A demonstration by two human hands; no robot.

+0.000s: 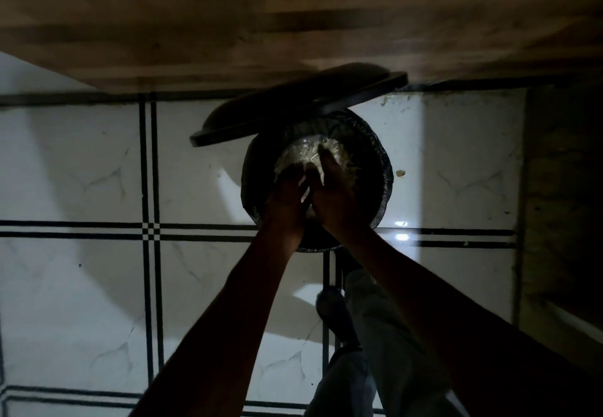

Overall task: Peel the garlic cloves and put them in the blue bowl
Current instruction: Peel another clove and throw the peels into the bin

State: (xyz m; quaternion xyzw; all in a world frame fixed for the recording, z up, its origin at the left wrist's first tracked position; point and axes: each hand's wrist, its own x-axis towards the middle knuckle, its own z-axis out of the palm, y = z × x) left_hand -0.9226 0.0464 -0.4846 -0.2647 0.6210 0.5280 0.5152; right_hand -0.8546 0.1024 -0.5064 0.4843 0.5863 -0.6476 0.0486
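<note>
It is dark here. A person looks down at a white tiled floor (81, 286) with black lines. A round bin (381, 168) with a dark bag liner stands on the floor, a bit past the middle toward 1 o'clock. Its dark lid (261, 116) is tipped up at the bin's 11 o'clock side, leaning against the brown counter (293, 8) edge that runs along the top.

Both arms reach out from 6 o'clock over the bin. The left hand (287, 201) and the right hand (336, 194) are close together, touching or nearly so, above the open bin. Their fingers (326, 162) point toward 12 o'clock and look fairly straight. It is too dark to tell if they hold anything.

Inside the bin lies a pale heap of papery scraps (300, 152), just past the fingertips. They may be garlic skins. The garlic cloves and the blue bowl cannot be seen.

A small brown bit (400, 173) lies on the floor at the bin's 3 o'clock side.
</note>
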